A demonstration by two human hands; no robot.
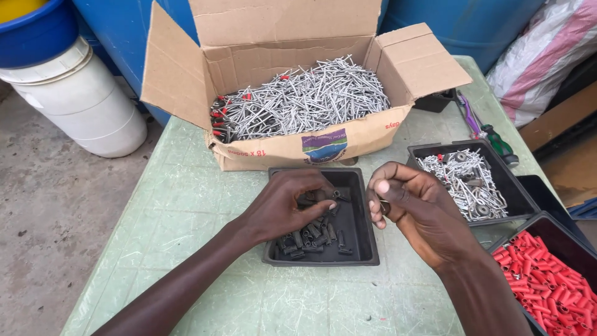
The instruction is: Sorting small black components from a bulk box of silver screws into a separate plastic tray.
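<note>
The left hand [283, 208] reaches down into the black tray [364, 249] at the middle of the green table [186, 205], its fingers curled together over the heap of small dark metal sleeves [317, 236]; whether a sleeve is already pinched between them cannot be told, since the knuckles hide the fingertips. The heap lies directly under and just to 5 o'clock of that grip, the sleeves scattered with their long axes pointing every way, most of them roughly toward 12 or 1 o'clock. The right hand [413, 208] hovers just outside the tray's right wall, at 3 o'clock from the left hand, with thumb and forefinger closed on a small metal piece [385, 206] that shows only as a glint between them; its exact shape is too small to make out. So the left hand is the nearer one to the sleeves, touching them, while the right is apart from them across the tray's rim. At 12 o'clock from both hands stands an open cardboard box [273, 149] full of thin silver pins [305, 99]. At 2 o'clock from the right hand sits a second black tray [522, 199] of silver pins and washers, and at 4 o'clock a tray of red plastic sleeves [547, 274]. A green-handled screwdriver [497, 142] lies beyond, near the table's far right edge
</note>
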